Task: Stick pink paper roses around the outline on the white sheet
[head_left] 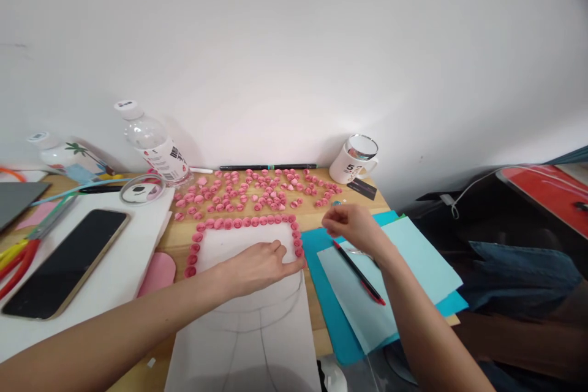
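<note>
My left hand point(261, 266) lies over the white sheet point(243, 355) with pencil lines. One of its digits stretches to the sheet's right edge, its tip on or beside the lowest pink paper rosette there; the other fingers are bent. A row of pink paper rosettes point(228, 223) borders the top and both upper sides of the sheet. To the right, my right hand point(346, 222) hovers above the blue papers point(316, 242) with fingers curled together; anything between them is hidden. Just below it lies a black-and-red pen point(358, 272).
Many loose rosettes point(271, 187) lie behind the sheet, before a long black pen point(269, 166). A mug point(346, 165) stands at back right, a plastic bottle point(158, 147) at back left. At left are a phone point(67, 263), a tape roll point(142, 188) and red-yellow scissors point(21, 260).
</note>
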Available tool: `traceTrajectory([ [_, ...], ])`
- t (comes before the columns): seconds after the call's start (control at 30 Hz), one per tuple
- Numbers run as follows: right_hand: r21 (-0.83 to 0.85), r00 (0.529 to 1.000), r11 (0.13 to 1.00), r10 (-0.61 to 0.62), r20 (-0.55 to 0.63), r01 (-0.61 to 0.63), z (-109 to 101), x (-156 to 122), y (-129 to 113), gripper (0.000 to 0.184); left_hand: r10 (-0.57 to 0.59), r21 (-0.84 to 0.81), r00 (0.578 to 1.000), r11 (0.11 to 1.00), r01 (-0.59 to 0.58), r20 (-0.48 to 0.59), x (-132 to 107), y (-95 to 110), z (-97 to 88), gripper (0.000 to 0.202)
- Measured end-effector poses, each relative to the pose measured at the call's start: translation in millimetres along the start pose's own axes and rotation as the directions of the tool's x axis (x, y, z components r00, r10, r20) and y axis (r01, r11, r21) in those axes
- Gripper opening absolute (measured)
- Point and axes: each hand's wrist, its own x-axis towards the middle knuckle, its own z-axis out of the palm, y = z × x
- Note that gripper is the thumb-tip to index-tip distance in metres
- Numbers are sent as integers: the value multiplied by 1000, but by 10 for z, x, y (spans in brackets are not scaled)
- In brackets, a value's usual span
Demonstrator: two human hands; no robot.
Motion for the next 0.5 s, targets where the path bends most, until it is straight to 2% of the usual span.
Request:
traceTrajectory([
  [0.1,-180,990,980,-100,-102,80,-156,313,-79,9,20,31,1000,999,-20,8,16,12,18,62],
  [0.23,-456,968,883,-199,-154,109,-156,770,-199,12,29,58,999,998,-30,23,41,28,19,58],
  [0.37,-509,969,856,-193,-157,88,8,1151,-287,19,23,53,1000,998,-23,0,32,33,18,55],
  [0.5,-536,974,843,-158,-162,48,186,1396,-340,17,19,51,1000,999,-18,-15,5,41,2,44],
])
